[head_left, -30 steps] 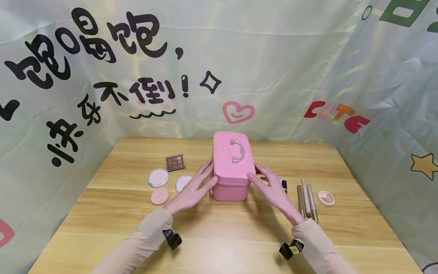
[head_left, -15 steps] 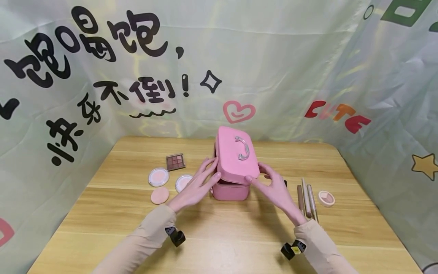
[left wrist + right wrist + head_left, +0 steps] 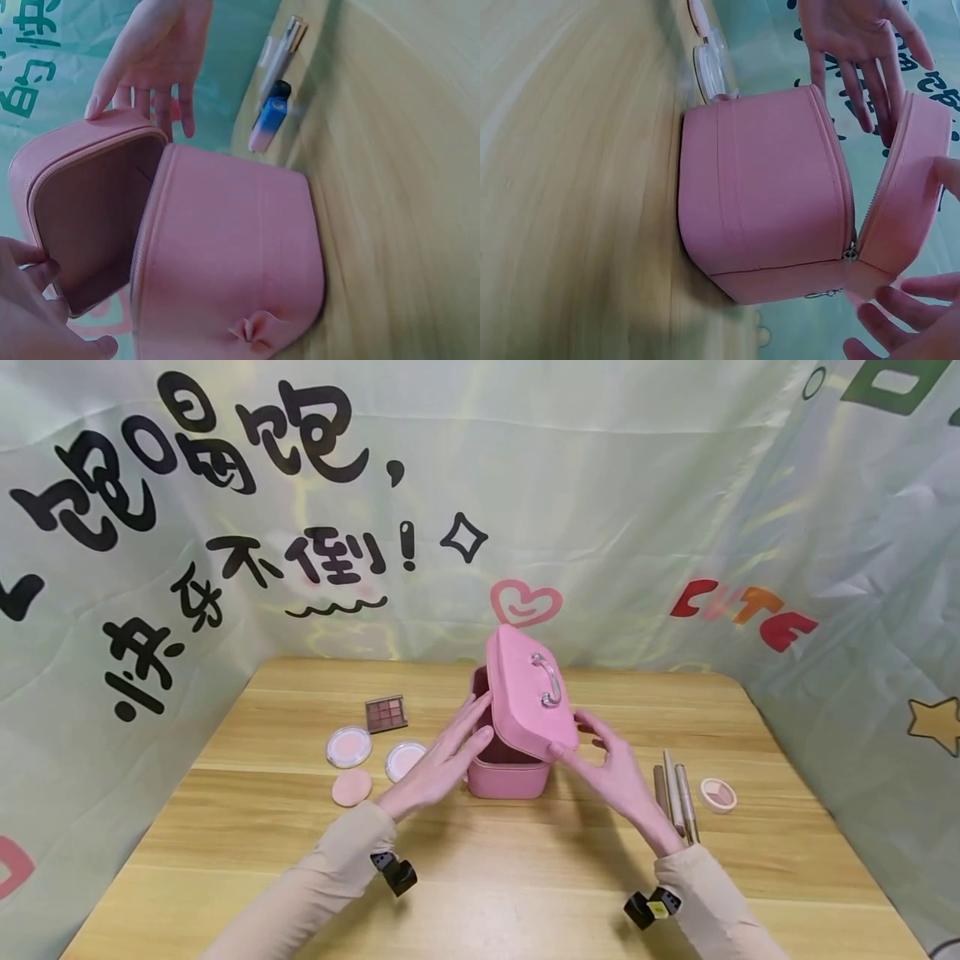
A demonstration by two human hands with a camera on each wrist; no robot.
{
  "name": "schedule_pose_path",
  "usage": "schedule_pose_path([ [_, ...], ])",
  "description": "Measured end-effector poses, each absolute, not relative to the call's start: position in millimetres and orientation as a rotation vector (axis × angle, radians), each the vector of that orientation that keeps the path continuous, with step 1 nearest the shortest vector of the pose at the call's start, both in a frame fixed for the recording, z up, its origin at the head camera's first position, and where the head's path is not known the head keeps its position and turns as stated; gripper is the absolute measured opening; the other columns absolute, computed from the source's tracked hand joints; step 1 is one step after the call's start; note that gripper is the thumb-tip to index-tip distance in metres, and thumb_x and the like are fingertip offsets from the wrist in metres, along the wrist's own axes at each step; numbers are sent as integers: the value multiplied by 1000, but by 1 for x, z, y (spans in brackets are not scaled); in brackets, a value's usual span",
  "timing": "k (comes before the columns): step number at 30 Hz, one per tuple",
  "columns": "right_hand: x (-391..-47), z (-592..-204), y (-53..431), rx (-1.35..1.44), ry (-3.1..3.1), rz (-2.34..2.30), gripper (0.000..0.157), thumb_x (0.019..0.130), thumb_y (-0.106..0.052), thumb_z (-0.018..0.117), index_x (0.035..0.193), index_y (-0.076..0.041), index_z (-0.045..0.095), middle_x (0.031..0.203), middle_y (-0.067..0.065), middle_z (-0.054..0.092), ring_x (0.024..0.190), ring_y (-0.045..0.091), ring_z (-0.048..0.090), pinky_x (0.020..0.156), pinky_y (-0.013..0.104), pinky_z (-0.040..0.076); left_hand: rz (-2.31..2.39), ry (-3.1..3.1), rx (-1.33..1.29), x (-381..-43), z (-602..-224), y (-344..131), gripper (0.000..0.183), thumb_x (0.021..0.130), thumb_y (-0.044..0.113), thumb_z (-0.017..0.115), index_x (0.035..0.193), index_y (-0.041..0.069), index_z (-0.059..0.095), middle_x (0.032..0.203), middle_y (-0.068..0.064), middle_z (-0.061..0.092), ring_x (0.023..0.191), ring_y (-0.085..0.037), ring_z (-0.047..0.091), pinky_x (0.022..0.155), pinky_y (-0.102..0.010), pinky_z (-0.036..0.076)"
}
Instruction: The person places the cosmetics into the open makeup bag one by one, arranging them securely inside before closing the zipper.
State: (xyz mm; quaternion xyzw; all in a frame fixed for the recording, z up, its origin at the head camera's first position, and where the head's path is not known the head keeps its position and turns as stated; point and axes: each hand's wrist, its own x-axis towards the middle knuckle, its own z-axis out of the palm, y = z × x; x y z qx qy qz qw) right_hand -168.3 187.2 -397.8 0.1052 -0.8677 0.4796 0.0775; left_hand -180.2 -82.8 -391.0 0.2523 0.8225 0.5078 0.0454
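While touching the tilted lid (image 3: 522,695) with the outstretched left hand (image 3: 433,767), pinches its right side with the right hand (image 3: 613,775). Has the pink vanity case (image 3: 508,782) on the table (image 3: 495,885) between round compacts (image 3: 348,747) and slim tubes (image 3: 674,797), with an eyeshadow palette (image 3: 386,714) farther back and printed fabric (image 3: 600,510) beyond.

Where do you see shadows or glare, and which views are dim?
Head view: bright, pale glare on the table, soft shadow beside the right hand; left wrist view: dimmer, backdrop tinted teal; right wrist view: dim, dark shadow beside the pink case.
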Motion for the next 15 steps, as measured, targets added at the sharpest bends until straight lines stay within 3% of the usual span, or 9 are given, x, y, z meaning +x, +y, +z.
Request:
schedule_pose_path([
  [7, -165, -388, 186, 362, -2414, 1388, 63, 84, -15, 78, 143, -9, 54, 142, 15, 55, 127, 30, 48, 105, 51, 36, 1571, 2463, 831, -185, -380, -70, 54, 109, 44, 31, 161, 37, 18, 170, 13, 11, 159, -13, 2, 127, -53, 6],
  [15, -166, -373, 172, 513, -2235, 1322, 57, 83, -4, 78, 137, -10, 62, 138, 11, 58, 130, 12, 48, 111, 48, 35, 1563, 2427, 926, -188, -373, -59, 54, 110, 38, 29, 162, 30, 18, 170, 11, 13, 159, -17, 1, 127, -57, 3],
])
